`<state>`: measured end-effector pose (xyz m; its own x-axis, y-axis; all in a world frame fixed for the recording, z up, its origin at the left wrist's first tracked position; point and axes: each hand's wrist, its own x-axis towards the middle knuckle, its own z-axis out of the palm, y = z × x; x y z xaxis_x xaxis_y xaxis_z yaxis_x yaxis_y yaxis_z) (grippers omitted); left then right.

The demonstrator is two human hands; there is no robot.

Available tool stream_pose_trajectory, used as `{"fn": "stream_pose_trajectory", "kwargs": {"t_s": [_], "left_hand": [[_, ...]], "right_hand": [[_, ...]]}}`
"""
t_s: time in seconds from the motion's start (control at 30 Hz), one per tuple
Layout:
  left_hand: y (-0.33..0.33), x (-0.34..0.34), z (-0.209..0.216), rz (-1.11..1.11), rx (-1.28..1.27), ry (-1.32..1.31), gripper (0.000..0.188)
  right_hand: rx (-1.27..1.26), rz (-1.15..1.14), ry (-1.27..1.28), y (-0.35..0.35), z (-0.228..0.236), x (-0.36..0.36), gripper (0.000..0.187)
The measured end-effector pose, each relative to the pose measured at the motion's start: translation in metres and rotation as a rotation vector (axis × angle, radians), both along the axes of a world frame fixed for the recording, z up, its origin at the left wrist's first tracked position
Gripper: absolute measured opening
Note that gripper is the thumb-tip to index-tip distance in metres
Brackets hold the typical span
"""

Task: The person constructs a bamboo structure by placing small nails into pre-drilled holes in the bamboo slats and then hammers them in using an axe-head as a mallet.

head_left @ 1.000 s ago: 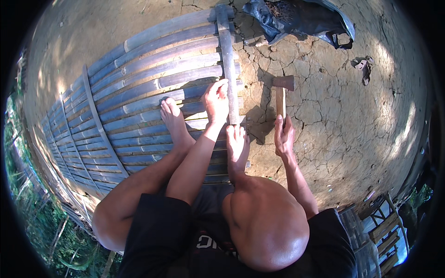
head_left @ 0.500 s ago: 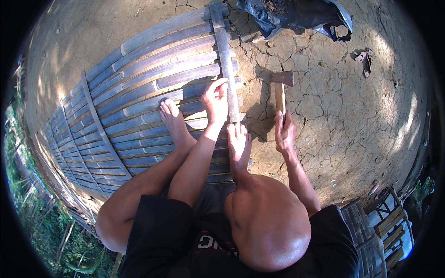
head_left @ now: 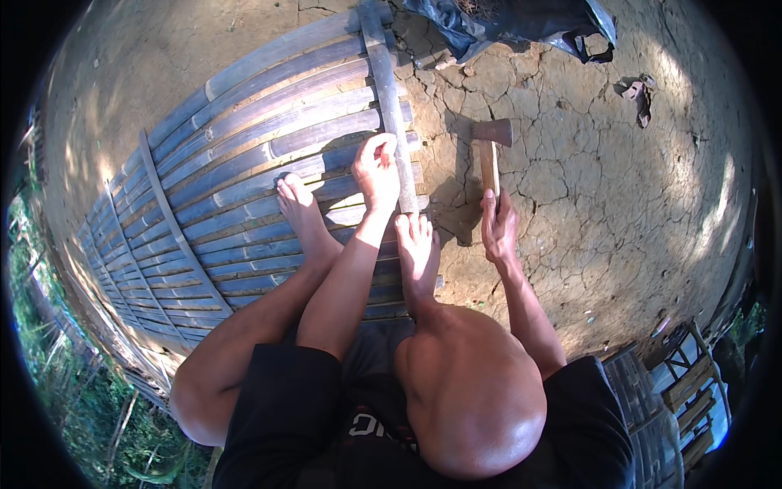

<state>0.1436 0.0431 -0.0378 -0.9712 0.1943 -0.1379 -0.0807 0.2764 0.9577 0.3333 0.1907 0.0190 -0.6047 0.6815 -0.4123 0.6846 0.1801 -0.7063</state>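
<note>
Bamboo panel (head_left: 326, 133) flat on the cracked ground (head_left: 586, 204), crosspiece (head_left: 386, 85) near its right end! Left hand (head_left: 377, 179) beside that crosspiece, fingers curled; whether they pinch anything, I cannot tell. Right hand (head_left: 499, 226), fingers wrapped round the hatchet (head_left: 489, 153) by its handle!

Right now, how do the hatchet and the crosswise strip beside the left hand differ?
The hatchet pairs a brown head with a pale handle; the crosswise strip is a plain greyish length. The right hand grips the hatchet, while the strip lies across the bamboo slats. The strip looks longer than the hatchet. Both run roughly up the picture.
</note>
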Motion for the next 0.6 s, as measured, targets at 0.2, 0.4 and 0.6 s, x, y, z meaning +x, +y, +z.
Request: {"fn": "stream_pose_trajectory", "kwargs": {"t_s": [0.2,0.4,0.6], "left_hand": [[0.0,0.002,-0.004,0.025,0.011,0.022,0.032],[0.003,0.001,0.0,0.03,-0.068,0.08,0.023],[0.006,0.001,0.007,0.035,-0.116,0.137,0.014]], "right_hand": [[-0.043,0.011,-0.028,0.002,0.001,0.0,0.041],[-0.045,0.01,-0.008,0.003,0.001,0.0,0.042],[0.002,0.041,-0.007,0.003,-0.003,0.002,0.041]]}}
